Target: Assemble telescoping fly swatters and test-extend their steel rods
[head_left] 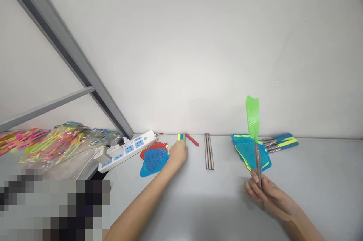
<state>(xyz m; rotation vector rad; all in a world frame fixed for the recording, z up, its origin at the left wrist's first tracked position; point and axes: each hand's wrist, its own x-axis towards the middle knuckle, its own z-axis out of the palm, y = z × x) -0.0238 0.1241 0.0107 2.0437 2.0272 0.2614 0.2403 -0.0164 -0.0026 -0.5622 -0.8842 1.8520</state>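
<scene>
My right hand (262, 192) is closed around the metal rod (257, 157) of a fly swatter. Its green swatter head (252, 116) points up, turned nearly edge-on. My left hand (178, 154) reaches over the table to a few handle grips: a yellow grip (179, 136), a blue grip and a green grip (184, 137). The fingertips are hidden, so whether they hold a grip does not show. A red grip (192, 139) lies just right of that hand. To its left rest a blue swatter head (154, 160) and a red swatter head (145, 150), partly overlapped.
Metal rods (209, 152) lie side by side mid-table. Blue and yellow-edged fly swatters (251, 154) are stacked at the right. A power strip (127, 152) with plugs sits at the left, near bagged colourful items (68, 139). A wall (210, 63) rises behind the table.
</scene>
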